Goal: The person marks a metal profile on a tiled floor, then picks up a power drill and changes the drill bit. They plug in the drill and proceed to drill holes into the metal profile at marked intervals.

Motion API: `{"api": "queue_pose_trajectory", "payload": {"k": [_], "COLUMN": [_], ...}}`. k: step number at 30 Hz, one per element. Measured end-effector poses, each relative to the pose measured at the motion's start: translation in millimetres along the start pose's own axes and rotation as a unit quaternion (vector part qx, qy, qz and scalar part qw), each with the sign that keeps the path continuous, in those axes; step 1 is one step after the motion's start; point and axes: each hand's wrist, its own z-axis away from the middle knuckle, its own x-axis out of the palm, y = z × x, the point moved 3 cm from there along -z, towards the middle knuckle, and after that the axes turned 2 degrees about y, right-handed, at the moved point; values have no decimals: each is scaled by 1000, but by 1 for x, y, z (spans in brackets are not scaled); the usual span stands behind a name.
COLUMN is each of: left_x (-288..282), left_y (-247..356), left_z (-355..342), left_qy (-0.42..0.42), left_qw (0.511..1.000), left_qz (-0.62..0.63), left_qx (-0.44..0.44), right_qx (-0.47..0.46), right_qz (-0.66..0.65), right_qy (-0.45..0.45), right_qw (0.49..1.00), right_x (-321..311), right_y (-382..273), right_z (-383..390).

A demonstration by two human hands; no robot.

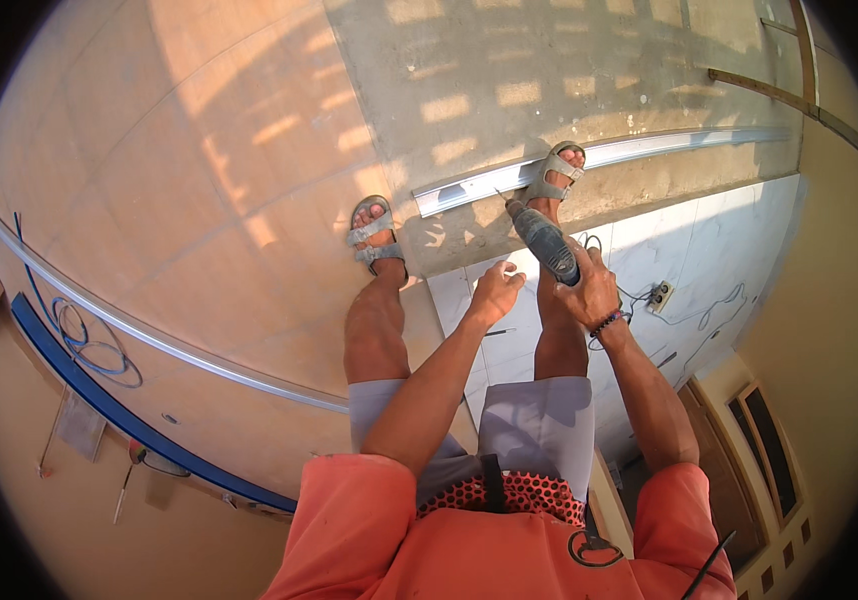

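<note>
My right hand [591, 292] is wrapped round the grip of a dark blue-grey power drill [541, 240]. The drill's thin bit points away from me, its tip over the near-left end of a long silver metal channel [639, 153] on the floor. My right sandal [556, 172] presses on that channel. Beside the drill, my left hand [496, 292] hovers with its fingers curled in toward the thumb; whatever they may hold is too small to make out. My left sandal [373, 236] stands on the floor, apart from the channel.
Under my right leg lie white marbled tiles [684, 225] with a power socket [660, 297] and loose cable. To the left are another long metal channel [199, 360], a coiled blue cable [89, 340] and a blue strip [129, 420]. Wooden poles [779, 97] lean at the far right.
</note>
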Motion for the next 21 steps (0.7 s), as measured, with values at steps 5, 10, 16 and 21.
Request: {"api": "queue_pose_trajectory", "payload": {"k": [5,10,16,21], "left_x": [-11,0,20,33], "left_y": [37,22,14,23], "left_z": [-21,-62,-104,-123], "left_qy": [41,36,21,-5], "left_qw": [965,868,781,712], "left_qz": [228,440,598,680], "left_qx": [-120,-228,-181,-173], "right_qx": [-53,-48,-48,-72], "right_qz": [0,58,76,83], "right_qy": [-32,-88,-77,-77], "right_qw": [998,993,993,991], "right_x": [33,60,67,71], "right_y": [0,3,12,21], "right_z": [-34,-53,-79,-92]}}
